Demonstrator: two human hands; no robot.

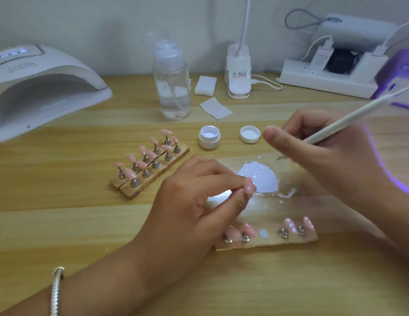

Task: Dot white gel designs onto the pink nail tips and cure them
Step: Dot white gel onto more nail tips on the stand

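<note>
Only the head cam here. The left hand (pixel 194 201) sits about dead centre, thumb and forefinger pinched on a single pink nail tip (pixel 248 188) that already has a white dot on it. That tip is held up off the table, right at the 9 o'clock edge of the white gel puddle (pixel 260 177).

The right hand (pixel 331 156) is over at 3 o'clock, fingers curled round a white dotting pen (pixel 349 119). The pen's back end points off toward 2 o'clock and its thin point is down near the puddle's 1 o'clock side. I honestly can't tell if it's touching anything. The puddle is smeared on a clear palette sheet (pixel 226 161).

At 6 o'clock from the puddle there's a near holder strip (pixel 267 242) with four pink tips on little metal stands. The two at the right end have white dots, and there's a round white pad in the middle.

At 9 o'clock from the puddle is a double rack (pixel 130 190) with rows of plain pink tips. The open gel jar (pixel 209 139) is at 12 o'clock from the left hand, with its lid (pixel 250 133) just beside it, inside up.

The big white curing lamp (pixel 39 87) is far out at 10 o'clock with its display lit. A clear pump bottle (pixel 171 83) stands at 12, and a second lamp (pixel 402 83) glows purple at the 2 o'clock edge.
</note>
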